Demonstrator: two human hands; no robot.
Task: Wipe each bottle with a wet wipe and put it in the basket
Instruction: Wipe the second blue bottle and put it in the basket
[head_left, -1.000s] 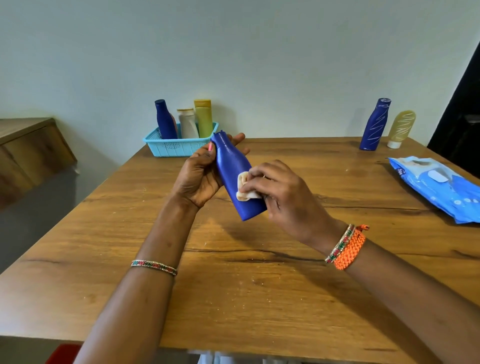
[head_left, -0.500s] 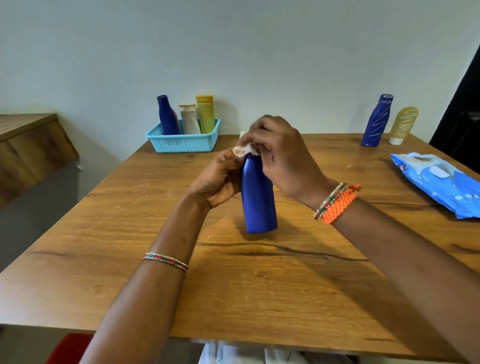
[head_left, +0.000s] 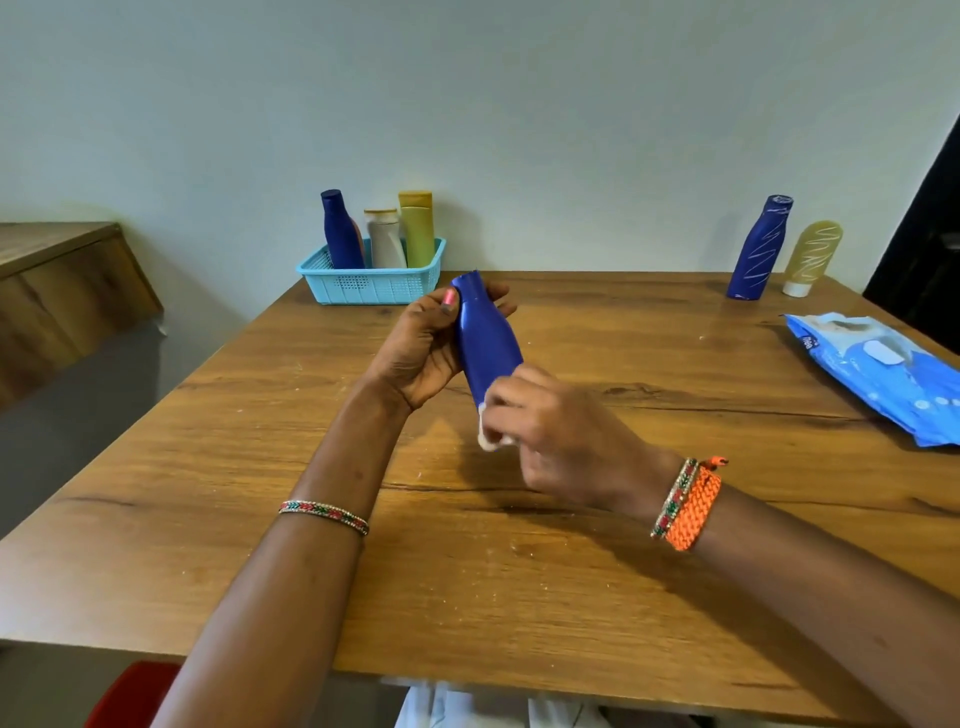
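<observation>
My left hand (head_left: 421, 348) grips a plain blue bottle (head_left: 485, 343) above the table, tilted with its cap pointing away. My right hand (head_left: 550, 436) pinches a white wet wipe (head_left: 489, 441) at the bottle's lower end; the hand is blurred and hides the base. A light blue basket (head_left: 371, 283) stands at the table's far edge with a blue bottle (head_left: 340, 231), a white bottle (head_left: 385, 240) and a yellow-green bottle (head_left: 417, 228) upright inside. A streaked blue bottle (head_left: 758, 249) and a streaked yellow tube (head_left: 809, 257) stand at the far right.
A blue pack of wet wipes (head_left: 878, 374) lies near the right edge of the wooden table (head_left: 467, 571). A wooden cabinet (head_left: 57, 291) stands to the left. Something red (head_left: 132, 696) shows below the table's near edge, and a dark opening is at far right.
My right hand has slid the wipe from the bottle's cap down to its base. The bottle went from upright to tilted, cap away from me, in my left hand.
</observation>
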